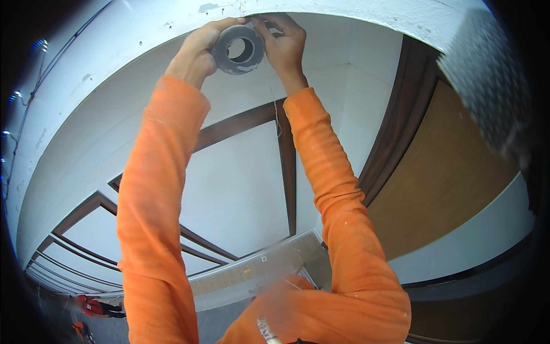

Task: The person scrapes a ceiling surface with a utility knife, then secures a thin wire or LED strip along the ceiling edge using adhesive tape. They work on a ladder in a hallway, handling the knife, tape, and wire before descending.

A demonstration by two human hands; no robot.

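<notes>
A grey roll of tape point(256, 62) is raised overhead, its round core opening facing me. My left hand point(197, 50) grips it from the left, thumb and fingers closed around its side and top. On the other side, my right hand point(286, 49) is closed in a pinch by the roll's upper right rim. Its fingertips meet the lower edge of the white beam point(338, 12); what they pinch there is too small to make out. Both arms are stretched up in orange sleeves.
A cable point(69, 43) with small lights runs along the white surface at left. A blurred, grey textured object point(490, 80) hangs close at upper right. Dark brown wooden frames point(288, 172) cross the white panels. Other people, one in a red top point(90, 305), are far off at lower left.
</notes>
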